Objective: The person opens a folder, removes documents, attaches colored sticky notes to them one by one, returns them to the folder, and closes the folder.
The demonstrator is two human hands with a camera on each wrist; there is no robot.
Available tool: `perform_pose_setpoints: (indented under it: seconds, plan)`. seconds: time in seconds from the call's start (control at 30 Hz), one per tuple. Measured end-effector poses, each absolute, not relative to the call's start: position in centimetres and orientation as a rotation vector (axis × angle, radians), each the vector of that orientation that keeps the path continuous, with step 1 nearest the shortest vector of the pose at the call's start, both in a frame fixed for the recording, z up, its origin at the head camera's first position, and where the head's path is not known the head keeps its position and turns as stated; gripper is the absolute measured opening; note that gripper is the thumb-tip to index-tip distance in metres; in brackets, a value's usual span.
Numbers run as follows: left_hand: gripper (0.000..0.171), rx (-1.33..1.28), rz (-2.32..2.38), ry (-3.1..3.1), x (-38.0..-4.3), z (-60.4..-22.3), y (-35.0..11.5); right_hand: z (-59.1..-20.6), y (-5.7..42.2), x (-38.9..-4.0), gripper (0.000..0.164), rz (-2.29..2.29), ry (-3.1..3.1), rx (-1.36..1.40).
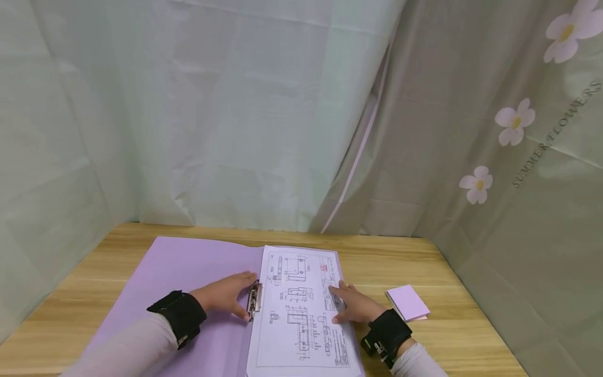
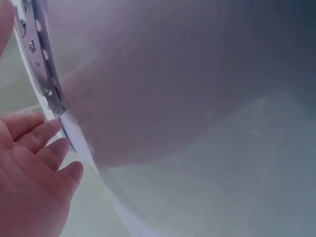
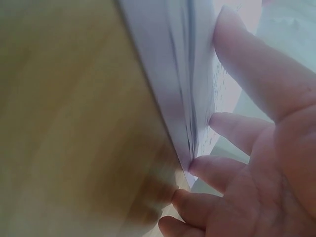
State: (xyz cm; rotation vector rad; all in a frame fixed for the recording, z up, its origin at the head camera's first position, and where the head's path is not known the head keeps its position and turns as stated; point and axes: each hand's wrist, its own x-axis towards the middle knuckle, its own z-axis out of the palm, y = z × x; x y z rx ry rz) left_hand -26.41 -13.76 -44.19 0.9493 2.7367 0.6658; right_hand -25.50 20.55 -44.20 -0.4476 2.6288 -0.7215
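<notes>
An opened lilac folder (image 1: pixel 207 267) lies on the table, with a stack of sheets (image 1: pixel 282 335) on its right half. The top sheet bears printed technical drawings. A metal clip (image 1: pixel 255 300) sits along the stack's left side. My left hand (image 1: pixel 228 294) is at this clip, thumb near its lower end and fingers near its upper end; in the left wrist view the fingers (image 2: pixel 61 143) look fairly straight. With thumb and fingers spread, my right hand (image 1: pixel 359 305) rests at the stack's right edge. The right wrist view shows its fingertips against the sheet edges (image 3: pixel 190 98).
To the right of the folder, a small lilac notepad (image 1: pixel 409 302) lies on the wooden table (image 1: pixel 452 340). Pale curtains (image 1: pixel 245 115) hang behind the table and along both sides.
</notes>
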Motion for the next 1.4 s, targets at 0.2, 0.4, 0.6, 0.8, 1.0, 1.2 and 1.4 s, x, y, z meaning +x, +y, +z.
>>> perform_pose_setpoints:
  seconds: [0.2,0.4,0.6,0.8,1.0,1.2,1.4]
  plan:
    - [0.094,0.941,0.704,2.702,-26.2,-44.6,-13.7,-44.5,20.5,-25.6,0.080,-0.713,2.627,-0.459]
    - [0.093,0.844,0.702,2.711,-26.3,-44.8,-13.0,-44.6,20.7,-25.8,0.079,-0.717,2.641,-0.459]
    - [0.094,0.815,0.685,2.730,-26.4,-44.5,-12.4,-44.4,20.6,-25.9,0.080,-0.737,2.642,-0.446]
    - [0.093,0.839,0.669,2.744,-26.5,-44.7,-12.3,-44.7,20.5,-26.0,0.080,-0.707,2.665,-0.446]
    - [0.090,0.854,0.690,2.701,-26.5,-44.4,-12.6,-44.7,20.4,-25.9,0.079,-0.708,2.661,-0.463]
    - [0.069,0.945,0.638,2.680,-26.7,-43.5,-12.8,-44.7,20.5,-25.8,0.079,-0.700,2.661,-0.475]
    - [0.038,1.022,0.631,2.660,-27.2,-42.4,-12.9,-44.6,20.5,-25.9,0.079,-0.699,2.669,-0.478]
